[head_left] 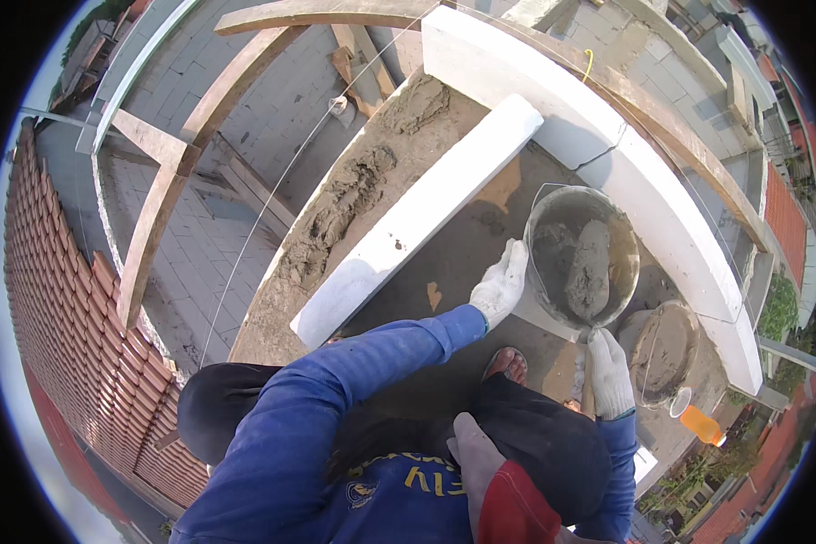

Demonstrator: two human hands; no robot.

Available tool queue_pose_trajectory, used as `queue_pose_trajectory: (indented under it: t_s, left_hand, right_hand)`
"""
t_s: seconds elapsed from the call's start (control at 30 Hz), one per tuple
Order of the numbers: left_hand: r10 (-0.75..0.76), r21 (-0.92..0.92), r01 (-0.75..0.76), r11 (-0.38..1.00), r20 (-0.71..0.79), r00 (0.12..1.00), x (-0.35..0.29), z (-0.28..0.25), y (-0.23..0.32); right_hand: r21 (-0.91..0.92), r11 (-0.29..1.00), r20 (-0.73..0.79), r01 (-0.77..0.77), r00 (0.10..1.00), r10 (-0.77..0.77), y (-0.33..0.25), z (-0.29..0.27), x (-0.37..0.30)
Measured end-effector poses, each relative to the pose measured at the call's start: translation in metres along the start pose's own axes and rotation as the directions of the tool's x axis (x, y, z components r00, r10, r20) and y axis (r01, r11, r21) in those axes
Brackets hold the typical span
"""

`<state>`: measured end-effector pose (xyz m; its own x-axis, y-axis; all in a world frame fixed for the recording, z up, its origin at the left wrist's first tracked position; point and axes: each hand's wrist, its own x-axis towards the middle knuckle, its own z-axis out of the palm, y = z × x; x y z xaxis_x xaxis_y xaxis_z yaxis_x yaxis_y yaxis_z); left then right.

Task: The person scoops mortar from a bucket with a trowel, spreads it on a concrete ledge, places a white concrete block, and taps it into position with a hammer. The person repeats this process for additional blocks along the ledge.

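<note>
My left hand [501, 284], in a white knit glove, lies with its fingers stretched out against the left side of a grey bucket [537, 288]. The bucket has a wire handle and wet grey mortar smeared inside. My right hand [611, 372], also gloved, is closed at the bucket's near rim around a trowel. Its mortar-coated blade [589, 267] reaches into the bucket, and part of what looks like a wooden handle shows beside the glove. A second bucket [666, 349] with grey mortar stands to the right of the first.
A long white block [417, 218] lies left of the bucket, beside a mortar-spread wall top [344, 204]. A white block wall [598, 136] curves along the far right. Timber beams [213, 109], a string line, an orange bottle [703, 426] and roof tiles [82, 317] surround the raised spot.
</note>
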<state>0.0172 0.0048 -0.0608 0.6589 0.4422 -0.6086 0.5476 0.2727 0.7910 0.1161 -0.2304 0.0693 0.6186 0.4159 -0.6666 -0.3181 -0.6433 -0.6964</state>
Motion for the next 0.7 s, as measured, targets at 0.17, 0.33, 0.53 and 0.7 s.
queue_pose_trajectory:
  t_s: [0.17,0.33,0.53,0.7]
  left_hand:
    - [-0.108,0.617,-0.425,0.662,0.641,0.760,-0.059,-0.112,0.051]
    - [0.161,0.640,-0.637,0.429,0.640,0.751,-0.123,-0.208,0.057]
    - [0.500,0.886,-0.442,0.141,0.322,0.804,-0.127,-0.259,-0.002]
    - [0.617,0.832,-0.510,0.219,0.287,0.733,-0.108,-0.263,-0.039]
  right_hand:
    - [-0.008,0.994,-0.072,0.112,0.991,-0.112,-0.023,0.014,-0.013]
    - [-0.133,0.977,0.161,0.166,0.976,-0.144,-0.123,0.057,-0.022]
    - [0.182,0.982,0.330,-0.053,0.944,-0.010,-0.201,0.191,0.006]
    - [0.622,0.714,0.575,-0.321,0.806,-0.138,-0.202,0.307,0.092]
